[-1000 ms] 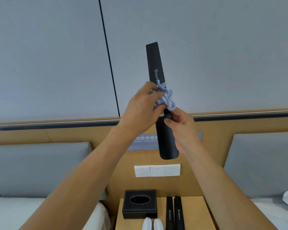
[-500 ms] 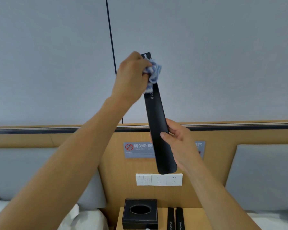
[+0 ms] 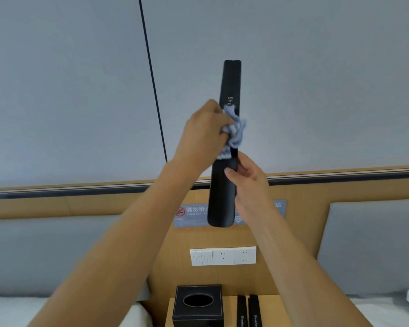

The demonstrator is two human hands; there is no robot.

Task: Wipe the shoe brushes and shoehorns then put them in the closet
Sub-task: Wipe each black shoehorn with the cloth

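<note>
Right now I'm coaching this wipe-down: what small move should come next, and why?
Probably slide the cloth in the left hand up toward the shoehorn's top end: that stretch shows bare above the cloth, while the right hand holds the shoehorn upright just below.

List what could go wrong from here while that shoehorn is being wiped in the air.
1. The right hand pinches the shoehorn only at its middle, so the left hand pushing the blue cloth along it might twist it loose.
2. If it drops, it would likely land on the nightstand, hitting the tissue box or the two shoehorns lying there.
</note>
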